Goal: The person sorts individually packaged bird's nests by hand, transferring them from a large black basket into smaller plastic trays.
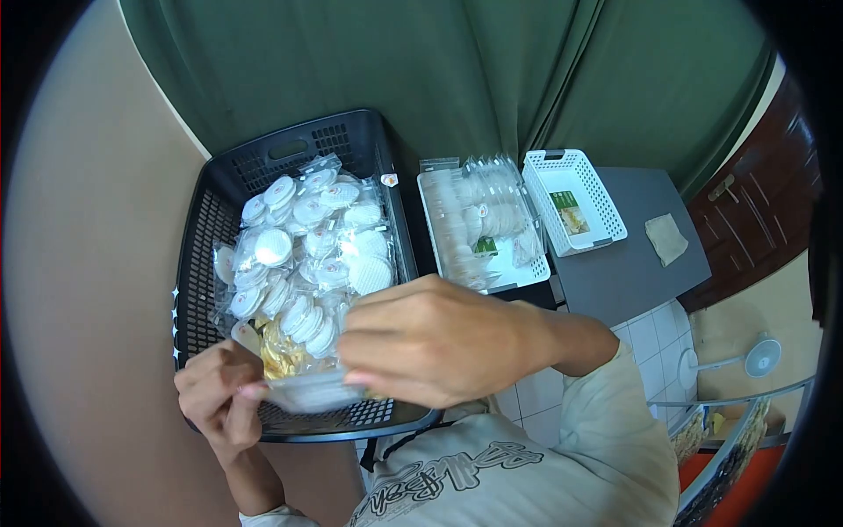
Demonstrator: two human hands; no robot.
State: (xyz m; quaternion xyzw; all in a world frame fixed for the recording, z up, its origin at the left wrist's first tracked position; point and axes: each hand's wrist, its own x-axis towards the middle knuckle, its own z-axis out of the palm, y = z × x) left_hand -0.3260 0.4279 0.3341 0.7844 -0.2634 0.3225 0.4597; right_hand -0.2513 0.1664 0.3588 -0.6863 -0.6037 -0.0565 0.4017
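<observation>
From where I stand, the person's left hand (pixel 219 391) and right hand (pixel 421 338) meet over the near side of a big black plastic basket with slotted walls (pixel 195 299), a clear, flat plastic packet (pixel 312 393) stretched between them. The left grip is pinched on the packet's left end and the right grip is clamped on the other, though the packet itself is blurred and I can't make out what is in it. Just beyond it, inside the basket, lie shiny gold wrappers (pixel 279 351) and a heap of white ridged discs in clear sleeves (pixel 329 211). The right hand and forearm cut across the basket's near right corner, hiding some of that heap from me. To the right, a white plastic basket (pixel 522 277) carries rows of clear packets (pixel 479 206), and touching or just beside it a smaller white perforated basket (pixel 597 198) holds a green-and-yellow card (pixel 569 213). A folded beige cloth (pixel 666 239) lies on the grey tabletop (pixel 606 277), with a dark green curtain (pixel 351 53) hanging behind everything
</observation>
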